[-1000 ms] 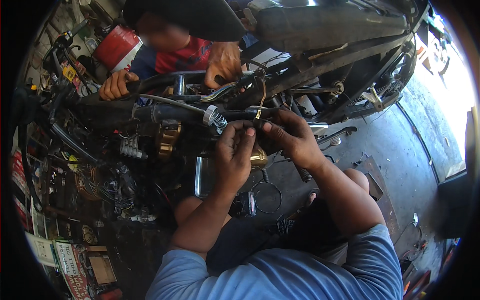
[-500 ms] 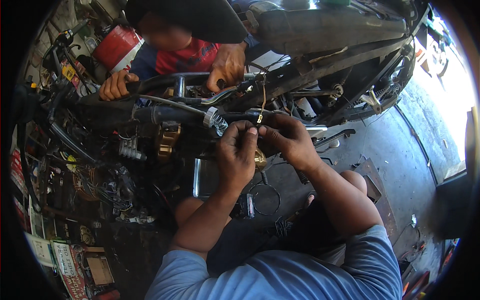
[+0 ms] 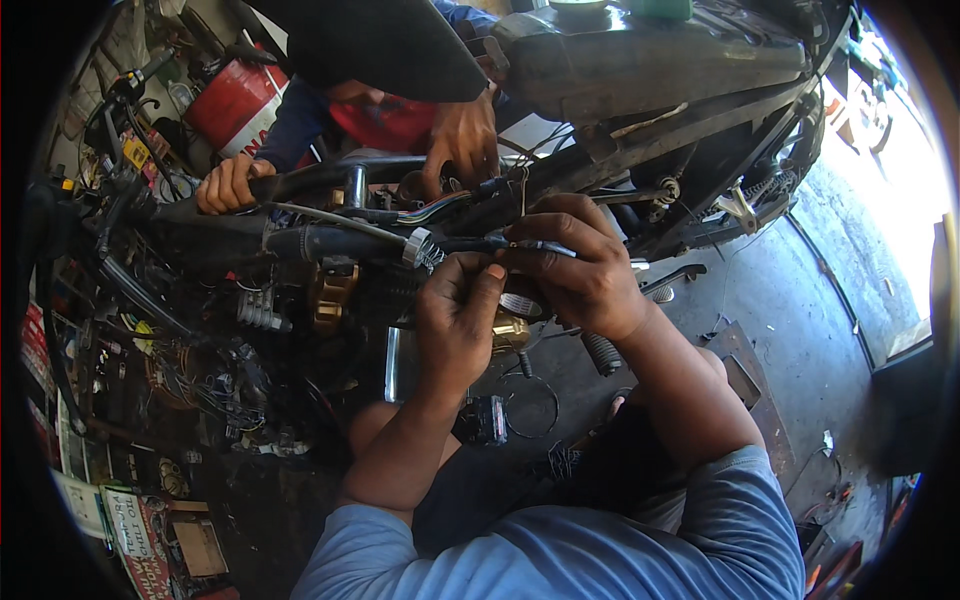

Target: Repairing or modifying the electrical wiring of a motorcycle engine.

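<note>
The head camera looks down from beside the motorcycle [image 3: 650, 75], facing across it. It sits near the motorcycle.

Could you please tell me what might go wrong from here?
The thin copper-coloured wire hanging down toward the right grip might bend or break if pulled. The coiled silver metal spring close to the left grip could snag it. The co-worker's hand near the multicoloured cable bundle might tug those cables.

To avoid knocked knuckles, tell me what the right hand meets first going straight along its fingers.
The right hand would likely meet the left hand first, just leftward; exact depth between them is unclear.
</note>
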A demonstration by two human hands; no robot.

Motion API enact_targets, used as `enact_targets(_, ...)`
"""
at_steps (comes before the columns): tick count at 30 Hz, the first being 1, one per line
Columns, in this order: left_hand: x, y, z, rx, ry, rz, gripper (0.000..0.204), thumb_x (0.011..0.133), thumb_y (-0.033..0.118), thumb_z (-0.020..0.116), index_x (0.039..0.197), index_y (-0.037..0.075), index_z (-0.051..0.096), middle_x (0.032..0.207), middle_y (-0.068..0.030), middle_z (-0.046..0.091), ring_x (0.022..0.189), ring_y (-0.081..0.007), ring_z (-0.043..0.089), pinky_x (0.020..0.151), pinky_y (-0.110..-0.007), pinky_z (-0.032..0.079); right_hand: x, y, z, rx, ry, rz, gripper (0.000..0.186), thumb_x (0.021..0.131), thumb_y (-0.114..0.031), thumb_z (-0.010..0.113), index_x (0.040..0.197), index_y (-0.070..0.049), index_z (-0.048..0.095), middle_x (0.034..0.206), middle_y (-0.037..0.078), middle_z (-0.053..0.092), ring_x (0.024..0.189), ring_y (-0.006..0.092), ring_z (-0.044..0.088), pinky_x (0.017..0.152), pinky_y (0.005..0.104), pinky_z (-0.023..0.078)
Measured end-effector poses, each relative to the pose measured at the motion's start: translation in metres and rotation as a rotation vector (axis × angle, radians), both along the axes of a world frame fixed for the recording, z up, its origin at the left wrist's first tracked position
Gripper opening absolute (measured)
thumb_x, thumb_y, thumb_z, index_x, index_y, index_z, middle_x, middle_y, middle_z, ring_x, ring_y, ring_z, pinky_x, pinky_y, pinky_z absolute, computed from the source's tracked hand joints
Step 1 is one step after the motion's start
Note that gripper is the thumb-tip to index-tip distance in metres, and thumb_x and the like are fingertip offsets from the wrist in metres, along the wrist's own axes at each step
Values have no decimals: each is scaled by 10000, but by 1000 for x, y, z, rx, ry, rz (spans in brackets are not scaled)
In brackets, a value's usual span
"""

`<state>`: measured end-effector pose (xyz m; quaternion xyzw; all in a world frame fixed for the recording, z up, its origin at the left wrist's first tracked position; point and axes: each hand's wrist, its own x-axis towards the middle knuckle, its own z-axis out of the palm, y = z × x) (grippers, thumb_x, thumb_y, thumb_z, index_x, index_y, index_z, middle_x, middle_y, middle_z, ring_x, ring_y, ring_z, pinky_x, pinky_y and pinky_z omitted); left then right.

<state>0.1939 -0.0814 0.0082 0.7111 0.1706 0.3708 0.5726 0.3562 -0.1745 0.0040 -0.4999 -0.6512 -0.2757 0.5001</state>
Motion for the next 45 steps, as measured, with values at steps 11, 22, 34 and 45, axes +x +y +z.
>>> enact_targets(11,-9,2,14,652,217,171,162,961,133,693,941,-7,614,767,-98,662,692,-179,651,656,-326,509,6,9,11,-253,-227,102,349,690,-128,749,1019,-28,685,1110,118,662,1080,333,639,927,454,511)
enact_targets(22,-9,-4,0,597,28,197,103,948,94,689,959,2,644,821,-112,677,729,-199,652,682,-331,513,22,6,35,-356,184,269,546,713,-75,691,1257,-97,646,1144,127,688,1138,356,610,988,432,469)
enact_targets(34,-19,4,1,719,12,212,106,951,83,673,999,-9,650,839,-145,690,736,-258,709,666,-358,530,7,43,87,-1194,-291,266,584,693,-205,791,1255,-128,650,1012,152,733,1025,376,685,910,488,501)
enact_targets(45,-25,1,4,702,-102,133,64,949,52,634,991,4,624,818,-138,689,766,-341,701,672,-429,529,7,57,91,-1274,-111,388,581,710,-150,830,1252,-86,632,1037,164,714,996,298,686,879,450,512)
